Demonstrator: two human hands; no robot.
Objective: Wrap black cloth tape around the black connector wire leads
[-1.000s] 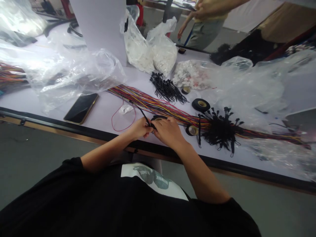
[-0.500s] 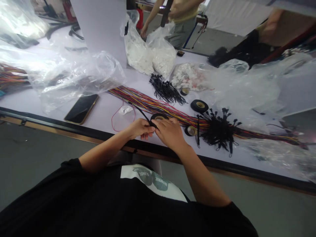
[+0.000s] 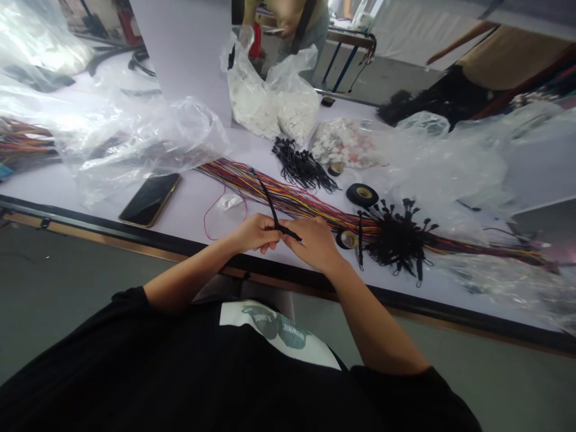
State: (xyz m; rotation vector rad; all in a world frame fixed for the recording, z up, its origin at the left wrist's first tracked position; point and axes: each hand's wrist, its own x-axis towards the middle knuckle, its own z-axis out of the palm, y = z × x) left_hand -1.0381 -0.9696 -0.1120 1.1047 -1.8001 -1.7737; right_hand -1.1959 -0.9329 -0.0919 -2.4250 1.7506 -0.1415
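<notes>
Both hands meet at the table's near edge. My left hand (image 3: pixel 256 233) is closed in a pinch on a thin black strand (image 3: pixel 269 201) that slants up and away over the coloured wire bundle (image 3: pixel 288 193). My right hand (image 3: pixel 315 240) is closed too, gripping the strand's near end, and it hides the tape roll it held before. The bundle runs from the left to the right across the table, with a cluster of black connectors (image 3: pixel 398 237) on it to the right of my hands.
A phone (image 3: pixel 150 198) lies at the left near the black table edge (image 3: pixel 135 231). Two tape rolls (image 3: pixel 362 193) (image 3: pixel 347 239), black ties (image 3: pixel 300 166), a red wire loop (image 3: pixel 216 213), bags of white parts (image 3: pixel 270 102) and crumpled plastic (image 3: pixel 135 138) surround the work. Another person (image 3: pixel 292 18) stands beyond.
The black strand has swung upward and now points more steeply away. My right hand has closed over the tape roll, hiding it. The person in the background has walked left.
</notes>
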